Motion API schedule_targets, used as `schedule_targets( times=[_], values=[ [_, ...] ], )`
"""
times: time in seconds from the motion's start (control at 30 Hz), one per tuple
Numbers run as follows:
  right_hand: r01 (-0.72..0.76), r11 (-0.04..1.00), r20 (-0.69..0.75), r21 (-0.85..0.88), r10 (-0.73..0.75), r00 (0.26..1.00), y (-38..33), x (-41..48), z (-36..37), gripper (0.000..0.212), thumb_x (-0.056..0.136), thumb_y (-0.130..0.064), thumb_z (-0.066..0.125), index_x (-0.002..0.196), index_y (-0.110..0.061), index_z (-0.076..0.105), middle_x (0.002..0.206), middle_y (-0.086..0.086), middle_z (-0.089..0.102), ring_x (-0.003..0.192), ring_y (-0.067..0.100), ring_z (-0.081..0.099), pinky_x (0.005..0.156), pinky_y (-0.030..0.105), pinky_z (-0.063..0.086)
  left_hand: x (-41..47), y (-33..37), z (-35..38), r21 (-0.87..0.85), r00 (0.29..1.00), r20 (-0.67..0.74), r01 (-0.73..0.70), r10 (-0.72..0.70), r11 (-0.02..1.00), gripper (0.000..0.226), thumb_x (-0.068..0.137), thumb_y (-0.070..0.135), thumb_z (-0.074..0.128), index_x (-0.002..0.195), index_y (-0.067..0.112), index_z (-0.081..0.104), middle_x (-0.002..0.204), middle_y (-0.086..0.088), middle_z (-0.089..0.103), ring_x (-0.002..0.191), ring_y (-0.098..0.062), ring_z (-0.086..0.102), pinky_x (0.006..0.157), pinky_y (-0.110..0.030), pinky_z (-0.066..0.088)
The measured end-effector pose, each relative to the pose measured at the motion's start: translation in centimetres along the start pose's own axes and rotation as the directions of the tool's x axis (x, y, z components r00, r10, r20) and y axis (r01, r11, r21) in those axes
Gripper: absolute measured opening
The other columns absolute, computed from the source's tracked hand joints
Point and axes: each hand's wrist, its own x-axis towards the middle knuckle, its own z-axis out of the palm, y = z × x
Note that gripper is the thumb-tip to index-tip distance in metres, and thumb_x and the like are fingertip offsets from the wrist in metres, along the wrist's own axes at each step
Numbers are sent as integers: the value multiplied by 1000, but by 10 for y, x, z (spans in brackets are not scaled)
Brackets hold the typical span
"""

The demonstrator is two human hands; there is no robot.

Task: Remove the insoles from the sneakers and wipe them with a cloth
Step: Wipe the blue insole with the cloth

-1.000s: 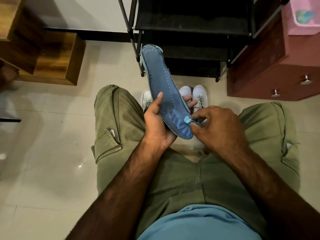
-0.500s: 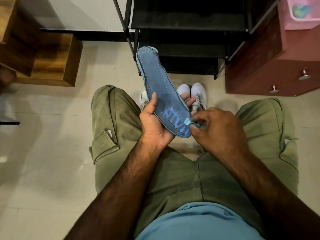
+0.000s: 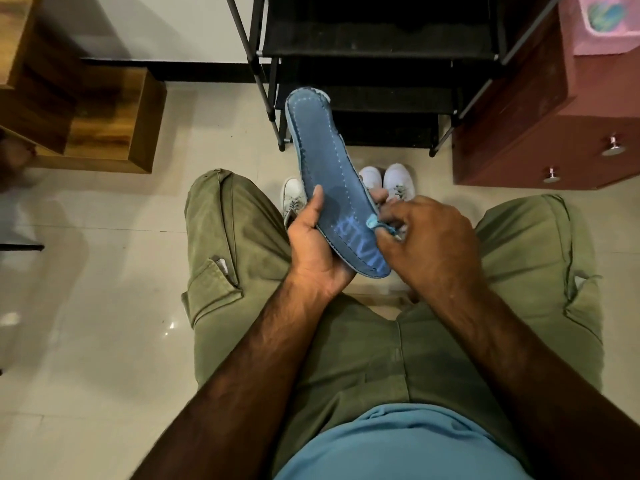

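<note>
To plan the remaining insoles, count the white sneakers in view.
3. One sneaker sits left of the blue insole, by the left hand; two sneakers sit right of it, above the right hand. More may be hidden.

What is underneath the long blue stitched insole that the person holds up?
The left hand grips the blue stitched insole from below, its fingertips showing at the right edge. Beneath, white lace-up sneakers stand on the tiled floor; the insole covers part of them.
</note>
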Motion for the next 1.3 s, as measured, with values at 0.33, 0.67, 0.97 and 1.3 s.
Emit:
schedule_targets(
  times=[0.33,0.67,0.97,1.3],
  values=[
    [-22,999,41,-42,24,999,2,4,-2,23,91,-40,68,111,-31,74,106,-2,72,87,16,64,75,27,50,-2,1,4,56,1000,8,-14,13,998,65,103,44,42,148,-2,47,146,-28,52,126,-39,57,111,-52,46],
    [-26,1000,-59,14,27,998,-5,30,1,21,90,-39,70,108,-31,76,102,-3,72,91,17,63,72,26,47,-4,-3,5,94,1000,-13,-24,25,995,59,104,39,44,146,-2,50,134,-22,61,121,-35,60,115,-51,42],
    [36,999,214,3,-36,976,21,-9,-18,22,86,-33,75,107,-35,76,105,-7,70,86,13,62,79,33,54,2,1,-2,43,995,82,48,-51,998,74,104,51,35,152,-6,39,151,-32,45,142,-46,44,119,-58,33],
    [25,996,121,88,-35,992,10,-5,-12,19,85,-33,78,103,-34,77,106,-7,72,86,11,63,78,26,50,1,3,-5,19,997,77,20,-21,1000,74,104,51,35,148,-7,44,153,-31,43,142,-44,44,120,-57,32]
  ],
)
